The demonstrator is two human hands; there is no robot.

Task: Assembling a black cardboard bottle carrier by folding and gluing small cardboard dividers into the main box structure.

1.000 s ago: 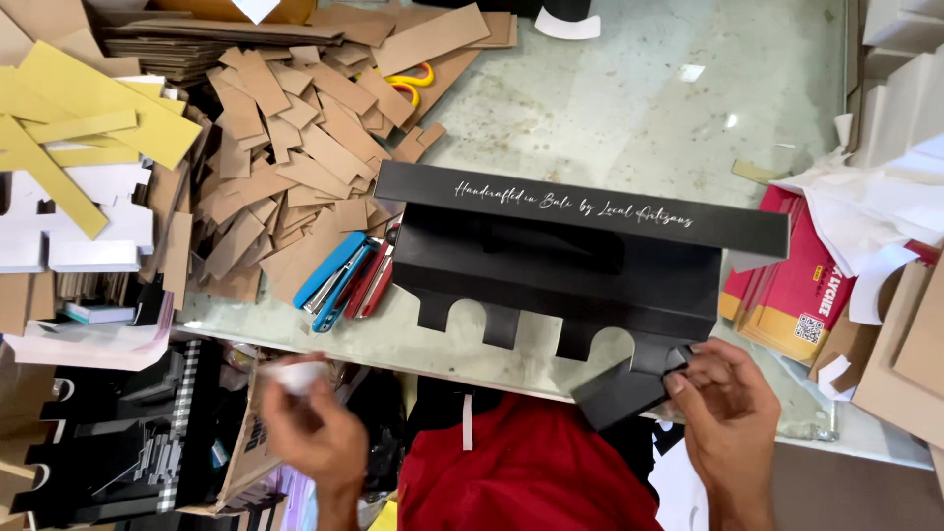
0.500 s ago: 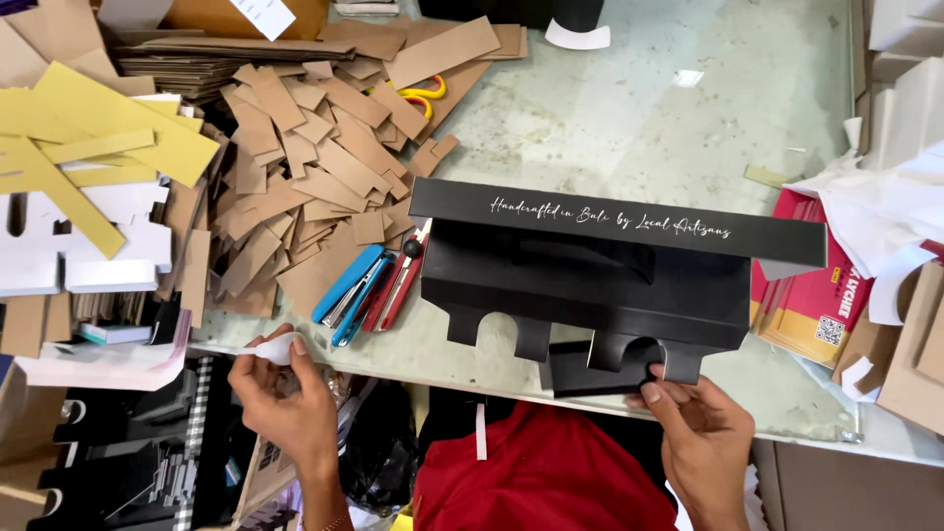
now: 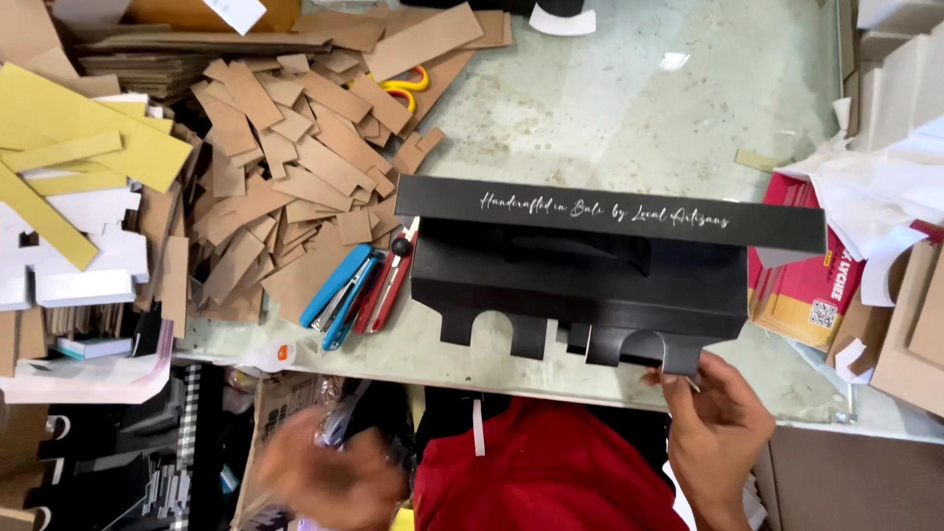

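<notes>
Right hand (image 3: 716,433) pinches a notched flap of the black cardboard box (image 3: 590,275) (partly folded, flaps loose); left hand (image 3: 329,477), blurred below the table (image 3: 629,98), grip indeterminable.

Your left hand (image 3: 329,479) is showing only as a motion blur at lower left; your right hand (image 3: 716,430) is running off the bottom edge.

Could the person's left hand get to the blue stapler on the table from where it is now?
Probably yes. The left hand is blurred and sits low, below the table edge, holding nothing I can make out. The blue stapler lies just above that edge beside red cutters, with nothing covering it on the near side.
</notes>
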